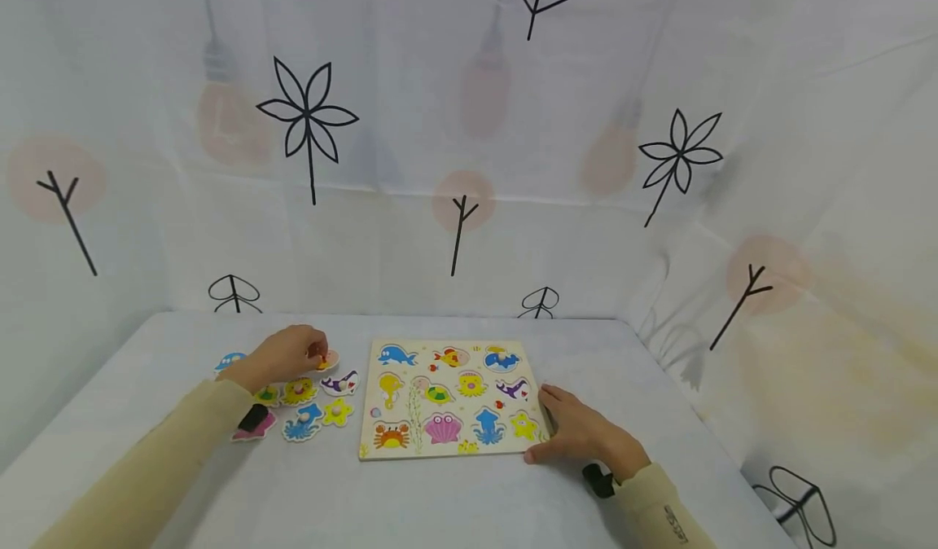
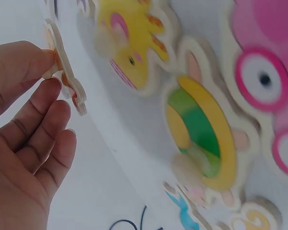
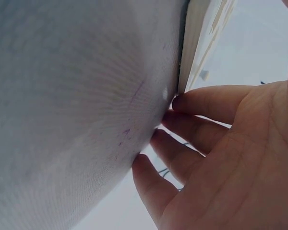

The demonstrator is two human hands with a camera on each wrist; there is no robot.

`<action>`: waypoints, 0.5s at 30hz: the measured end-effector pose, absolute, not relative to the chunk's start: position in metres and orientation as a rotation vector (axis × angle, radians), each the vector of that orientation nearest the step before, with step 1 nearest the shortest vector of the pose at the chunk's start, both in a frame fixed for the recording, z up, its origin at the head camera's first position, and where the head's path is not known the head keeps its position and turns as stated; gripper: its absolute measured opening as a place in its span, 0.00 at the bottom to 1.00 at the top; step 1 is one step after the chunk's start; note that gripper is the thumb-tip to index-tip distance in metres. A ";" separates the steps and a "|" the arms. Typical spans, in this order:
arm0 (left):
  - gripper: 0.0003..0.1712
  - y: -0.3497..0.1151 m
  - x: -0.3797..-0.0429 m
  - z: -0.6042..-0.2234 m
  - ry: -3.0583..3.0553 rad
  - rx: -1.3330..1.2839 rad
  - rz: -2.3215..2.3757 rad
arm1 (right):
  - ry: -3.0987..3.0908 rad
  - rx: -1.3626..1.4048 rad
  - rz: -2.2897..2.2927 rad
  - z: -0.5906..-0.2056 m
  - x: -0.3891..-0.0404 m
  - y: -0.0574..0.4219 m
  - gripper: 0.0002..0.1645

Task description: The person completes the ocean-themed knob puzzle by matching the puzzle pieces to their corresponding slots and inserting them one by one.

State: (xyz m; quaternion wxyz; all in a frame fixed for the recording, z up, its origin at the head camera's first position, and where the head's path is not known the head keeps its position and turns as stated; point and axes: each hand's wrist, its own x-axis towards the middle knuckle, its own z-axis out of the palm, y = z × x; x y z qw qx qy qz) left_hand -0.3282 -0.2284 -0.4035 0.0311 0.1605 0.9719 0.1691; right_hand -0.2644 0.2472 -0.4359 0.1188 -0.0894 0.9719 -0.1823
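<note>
My left hand (image 1: 289, 353) pinches a small wooden puzzle piece (image 2: 65, 67) by its pale knob between thumb and fingers. Its edge faces the left wrist view, and its picture shows only as bits of orange and red. Close by lie a turtle piece (image 2: 201, 129), a yellow octopus piece (image 2: 132, 43) and a pink shell piece (image 2: 273, 28). On the right, my other hand (image 1: 586, 431) rests at the near right corner of a sea-animal puzzle board (image 1: 469, 402). Its fingertips (image 3: 182, 102) touch down along the board's side, fingers spread and gently bent.
Left of the board, more knobbed pieces lie on the white table (image 1: 293, 500): a purple whale (image 1: 340, 383), a yellow star (image 1: 338, 412), a blue squid (image 1: 302, 423) and a blue piece (image 1: 230, 360). A patterned white cloth (image 1: 396, 239) hangs behind the table.
</note>
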 end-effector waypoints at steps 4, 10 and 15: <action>0.03 -0.212 -0.330 -0.405 3.015 0.534 0.520 | 2.846 -0.256 -0.521 -0.436 -0.264 0.247 0.72; 0.03 -0.181 -0.335 -0.408 3.000 0.624 0.567 | 2.834 -0.237 -0.522 -0.435 -0.263 0.247 0.72; 0.03 -0.155 -0.341 -0.408 2.986 0.719 0.560 | 2.843 -0.259 -0.536 -0.434 -0.263 0.246 0.71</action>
